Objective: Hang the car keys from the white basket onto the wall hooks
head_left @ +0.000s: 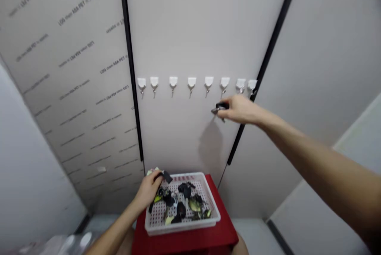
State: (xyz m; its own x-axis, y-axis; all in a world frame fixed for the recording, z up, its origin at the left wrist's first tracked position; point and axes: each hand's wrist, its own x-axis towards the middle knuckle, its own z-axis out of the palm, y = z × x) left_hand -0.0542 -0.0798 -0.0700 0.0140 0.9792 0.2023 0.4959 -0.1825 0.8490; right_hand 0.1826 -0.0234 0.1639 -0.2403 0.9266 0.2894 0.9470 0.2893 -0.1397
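Note:
My right hand (238, 109) is raised in front of the wall, just below the hooks at the right of the row. Its fingers are closed on a bunch of keys (220, 108) with a black piece and metal parts; the details are blurred. Down at the left rim of a white plastic basket (184, 229), my left hand (149, 187) pinches a flat black tag (166, 176). Something pale and patterned shows behind its fingers. Inside the basket lie several small items, among them black fobs (187, 191), a yellow-green piece (195, 205) and metal bits.
Several white hooks (192, 82) with metal prongs run in a row across the white wall panel (178, 136). Dark strips (131, 64) edge the panel. The basket stands on a red stool (222, 215). Pale plastic items (70, 243) are at the lower left.

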